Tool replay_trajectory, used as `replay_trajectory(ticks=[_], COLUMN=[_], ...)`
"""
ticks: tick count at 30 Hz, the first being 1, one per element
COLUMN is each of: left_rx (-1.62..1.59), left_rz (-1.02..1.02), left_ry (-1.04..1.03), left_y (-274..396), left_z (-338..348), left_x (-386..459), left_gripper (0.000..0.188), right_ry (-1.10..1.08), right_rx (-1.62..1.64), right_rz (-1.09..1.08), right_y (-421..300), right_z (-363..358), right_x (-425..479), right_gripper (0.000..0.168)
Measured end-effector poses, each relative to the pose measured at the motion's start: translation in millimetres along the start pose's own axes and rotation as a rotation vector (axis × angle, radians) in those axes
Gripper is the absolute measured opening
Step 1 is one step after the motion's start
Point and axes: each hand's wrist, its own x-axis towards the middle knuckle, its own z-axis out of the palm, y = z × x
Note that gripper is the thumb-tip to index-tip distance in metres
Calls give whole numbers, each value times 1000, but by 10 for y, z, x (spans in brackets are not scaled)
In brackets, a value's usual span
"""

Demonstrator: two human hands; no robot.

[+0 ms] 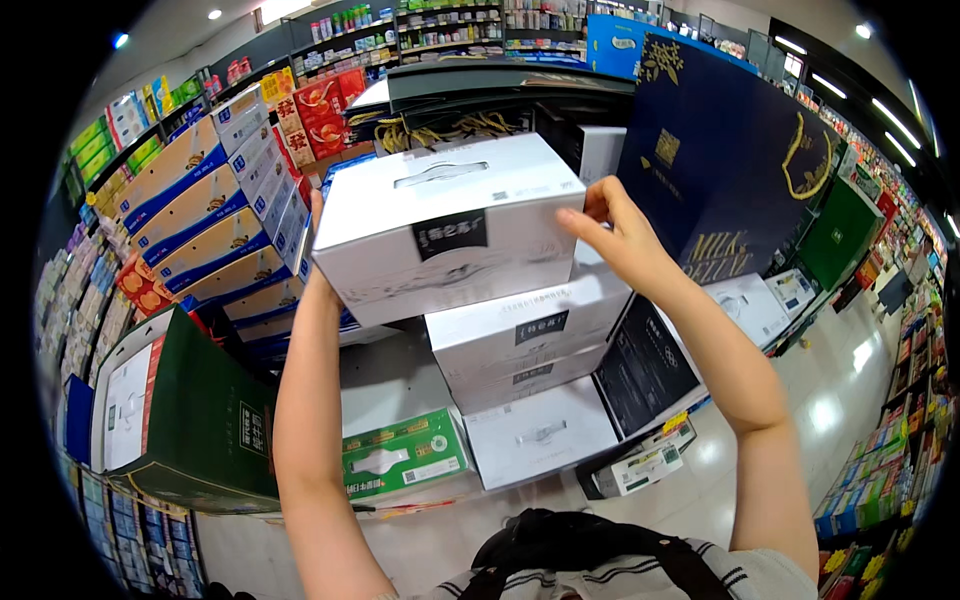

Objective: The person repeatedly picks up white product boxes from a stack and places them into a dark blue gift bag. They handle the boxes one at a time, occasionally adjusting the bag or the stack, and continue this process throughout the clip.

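A white milk carton box (450,247) with a handle slot and a black label is held up between my two hands. My left hand (318,214) supports its left end, with most of the fingers hidden by the box. At the right end, my right hand (615,232) lays its thumb on the front corner, and its fingers curl around the far side. Below the held box stand similar stacked white boxes (525,345). Another white box (543,433) lies in front of that stack. A green and white milk box (405,454) lies to its left.
A dark green gift bag (202,420) with a box inside stands at left. Behind it rise stacked tan-and-blue cartons (214,210). A tall navy gift bag (712,165) stands at right, and dark bags with gold cord handles (450,127) are behind. Stocked shelves (450,34) surround the tiled floor (832,405).
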Motion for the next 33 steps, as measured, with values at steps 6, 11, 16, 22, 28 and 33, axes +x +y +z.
replay_trajectory(ticks=[6, 11, 16, 22, 28, 33], left_rx=[-31, -84, -29, -52, -126, -130], left_rz=[-2, -38, -193, -101, 40, 47], left_ry=[-81, -94, -124, -208, 113, 182], left_y=[-174, -211, -235, -234, -403, -418], left_z=[80, 73, 523, 538, 457, 688], left_x=[56, -170, -751, -1376, -1371, -1743], left_gripper=[91, 90, 76, 69, 72, 76], right_ry=[197, 136, -229, -159, -275, -102], right_rx=[351, -200, -812, -762, -683, -751], right_rz=[14, -462, -725, -255, -145, -239], right_y=[-22, -677, -288, -912, -828, -662], right_z=[133, -4, 835, 954, 777, 729], right_x=[-467, -123, 704, 566, 578, 513], right_gripper=[68, 66, 44, 66, 69, 66])
